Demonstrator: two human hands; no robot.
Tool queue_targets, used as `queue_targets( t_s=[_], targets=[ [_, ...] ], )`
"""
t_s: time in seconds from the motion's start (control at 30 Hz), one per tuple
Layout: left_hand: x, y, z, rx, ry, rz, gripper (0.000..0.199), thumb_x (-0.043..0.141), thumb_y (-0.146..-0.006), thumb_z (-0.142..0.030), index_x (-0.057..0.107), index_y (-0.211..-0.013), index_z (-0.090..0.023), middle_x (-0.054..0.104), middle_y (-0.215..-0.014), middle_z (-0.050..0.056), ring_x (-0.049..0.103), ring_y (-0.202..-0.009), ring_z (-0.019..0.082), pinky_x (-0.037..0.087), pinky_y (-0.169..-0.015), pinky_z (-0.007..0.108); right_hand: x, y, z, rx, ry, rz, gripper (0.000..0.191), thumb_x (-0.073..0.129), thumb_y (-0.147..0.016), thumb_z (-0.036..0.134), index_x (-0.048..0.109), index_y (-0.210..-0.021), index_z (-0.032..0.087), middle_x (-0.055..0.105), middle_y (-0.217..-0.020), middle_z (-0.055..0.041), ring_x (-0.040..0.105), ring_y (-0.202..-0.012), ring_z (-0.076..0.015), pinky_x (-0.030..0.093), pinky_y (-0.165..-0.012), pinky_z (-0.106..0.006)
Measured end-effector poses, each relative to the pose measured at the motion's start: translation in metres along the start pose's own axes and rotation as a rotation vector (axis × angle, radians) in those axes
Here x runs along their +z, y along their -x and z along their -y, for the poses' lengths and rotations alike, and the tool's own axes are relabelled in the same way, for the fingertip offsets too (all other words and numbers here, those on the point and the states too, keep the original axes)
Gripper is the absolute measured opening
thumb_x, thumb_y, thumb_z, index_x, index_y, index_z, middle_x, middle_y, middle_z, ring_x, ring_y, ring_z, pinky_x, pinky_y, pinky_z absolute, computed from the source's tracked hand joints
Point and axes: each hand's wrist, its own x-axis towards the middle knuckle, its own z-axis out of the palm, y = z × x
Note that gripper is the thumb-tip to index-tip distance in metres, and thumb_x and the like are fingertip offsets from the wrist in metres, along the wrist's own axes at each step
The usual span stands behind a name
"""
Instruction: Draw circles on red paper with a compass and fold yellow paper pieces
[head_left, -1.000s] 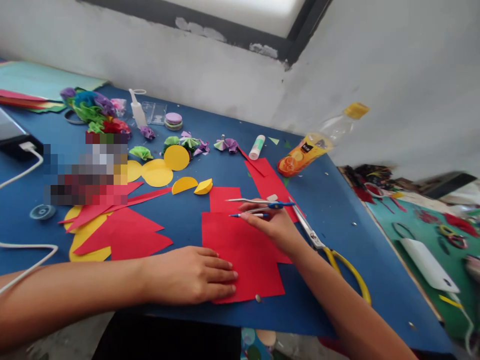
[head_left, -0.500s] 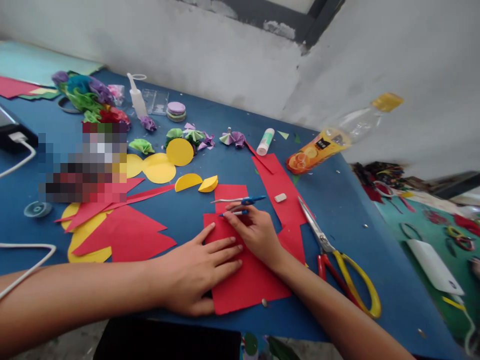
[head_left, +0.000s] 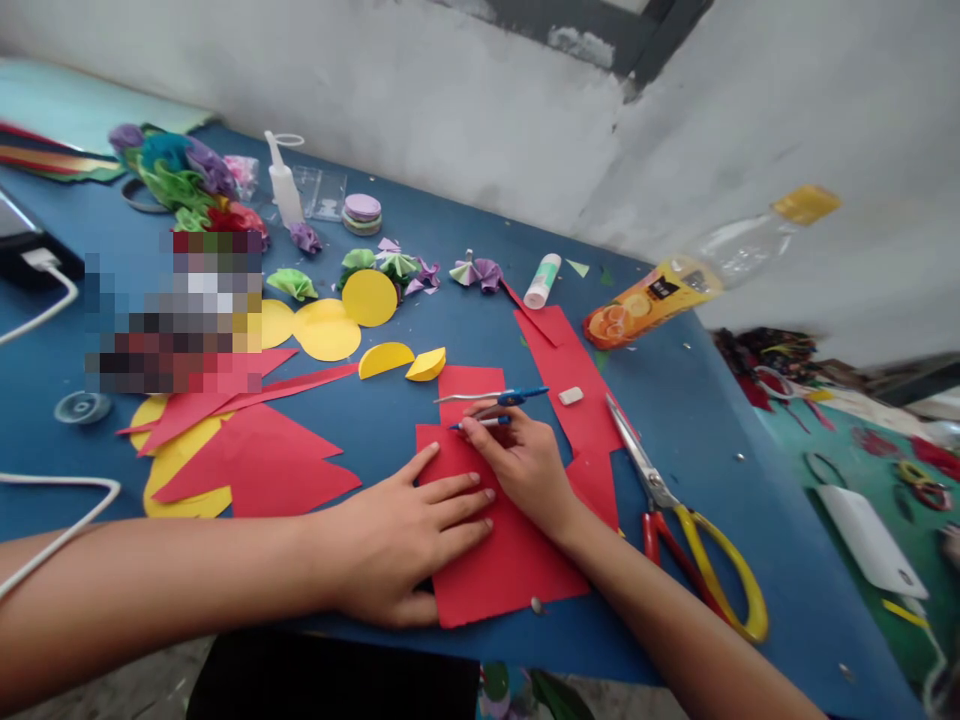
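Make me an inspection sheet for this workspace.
Surface: blue table, cluttered.
Work items: red sheet; blue tool, seemingly a compass.
Clutter: scissors, eraser, bottle and glue stick toward the right; yellow circles toward the left.
Hands: left hand spread on the red sheet; right hand gripping the blue tool over it.
Cables: white cable plugged into a black device, far left; another white stretch nearer, link not visible.
Surroundings: pale wall behind; green table at right.

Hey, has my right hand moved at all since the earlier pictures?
Yes. Judged against the yellow-and-red-handled scissors, your right hand has shifted to the left, so the gap between them is wider now.
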Motion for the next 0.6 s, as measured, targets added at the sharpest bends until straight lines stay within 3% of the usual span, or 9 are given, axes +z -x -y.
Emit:
queue_targets(
  t_s=[0.6],
  targets=[
    [-0.0018, -0.0011, -0.0007, -0.021, 0.004, 0.033, 0.061, 0.049, -0.084, -0.036, 0.039, -0.138, -0.010, 0.035, -0.146, 0.016, 0.027, -0.137, 0.033, 0.005, -0.110, 0.063, 0.0003, 0.0005, -0.0019, -0.050, 0.079, 0.034, 0.017, 0.058, -0.084, 0.035, 0.068, -0.091, 0.022, 0.074, -0.084, -0.0040, 0.071, -0.077, -0.0206, 0.055, -0.071, -0.032]
  ],
)
